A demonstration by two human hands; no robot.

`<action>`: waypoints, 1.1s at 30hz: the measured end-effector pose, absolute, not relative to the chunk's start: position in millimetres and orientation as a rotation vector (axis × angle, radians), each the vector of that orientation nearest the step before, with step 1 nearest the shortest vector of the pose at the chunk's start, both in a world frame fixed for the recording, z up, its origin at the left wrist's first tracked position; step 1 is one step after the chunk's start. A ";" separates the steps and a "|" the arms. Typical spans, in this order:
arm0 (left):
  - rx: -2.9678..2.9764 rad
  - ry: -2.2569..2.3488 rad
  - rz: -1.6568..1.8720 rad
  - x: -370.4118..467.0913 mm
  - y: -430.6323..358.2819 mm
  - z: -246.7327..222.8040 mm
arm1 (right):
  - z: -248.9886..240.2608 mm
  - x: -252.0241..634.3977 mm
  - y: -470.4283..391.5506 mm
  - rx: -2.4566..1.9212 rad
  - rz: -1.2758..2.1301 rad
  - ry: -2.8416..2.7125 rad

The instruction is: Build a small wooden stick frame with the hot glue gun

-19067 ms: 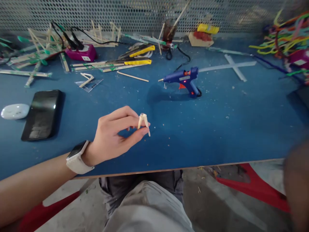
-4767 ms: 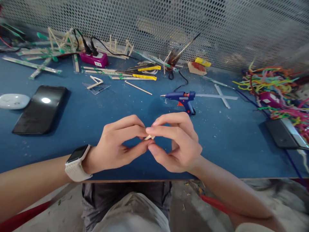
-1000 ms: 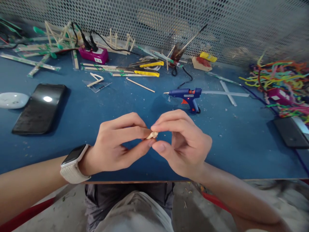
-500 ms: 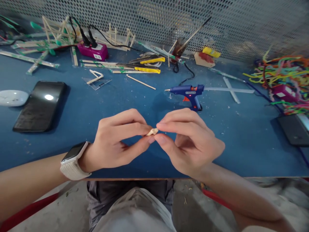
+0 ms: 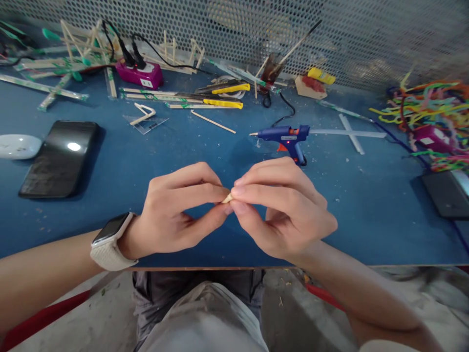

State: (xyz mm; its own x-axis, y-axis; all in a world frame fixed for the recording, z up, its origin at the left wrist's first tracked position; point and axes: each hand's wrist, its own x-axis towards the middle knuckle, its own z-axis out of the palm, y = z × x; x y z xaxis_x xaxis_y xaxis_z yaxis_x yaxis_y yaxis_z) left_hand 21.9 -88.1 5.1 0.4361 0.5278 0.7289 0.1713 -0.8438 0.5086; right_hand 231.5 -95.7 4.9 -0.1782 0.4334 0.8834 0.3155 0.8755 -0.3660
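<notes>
Between my two hands is a small pale wooden piece (image 5: 227,198), mostly covered by fingertips, so its full shape is hidden. My left hand (image 5: 183,208) pinches it between thumb and fingers from the left. From the right, my right hand (image 5: 287,208) closes thumb and fingertips on its other end. The hands meet just above the blue table, near its front edge. Beyond the right hand lies a blue glue gun (image 5: 284,136) with an orange trigger and a small red light, its nozzle pointing left. A thin wooden stick (image 5: 213,121) rests farther back.
Behind are yellow cutters (image 5: 223,103), a purple power block (image 5: 139,73), wooden stick frames and a perforated metal panel (image 5: 176,14). A black phone (image 5: 60,159) and white mouse (image 5: 18,146) lie left. Crossed glue sticks (image 5: 351,133) and tangled colourful pipe cleaners (image 5: 432,112) are right.
My right hand has shifted slightly left and its fingertips now cover more of the small wooden piece. My left hand stays nearly in place, still pinching it.
</notes>
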 end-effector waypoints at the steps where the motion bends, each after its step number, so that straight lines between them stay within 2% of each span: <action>1: 2.330 0.598 1.377 22.0 -88.2 4.8 | 4.6 231.9 -95.2 -0.570 0.115 -1.789; 19: 2.329 0.634 1.397 22.5 -87.1 2.8 | 3.7 225.4 -99.9 -0.594 0.295 -1.712; 24: 2.343 0.646 1.418 22.3 -85.6 2.6 | 2.3 224.2 -103.5 -0.698 0.480 -1.626; 31: 2.351 0.661 1.401 21.5 -87.8 4.5 | 1.0 221.4 -97.7 -0.576 0.243 -1.656; 33: 2.359 0.665 1.397 21.1 -88.4 5.5 | 1.3 221.9 -97.7 -0.580 0.278 -1.653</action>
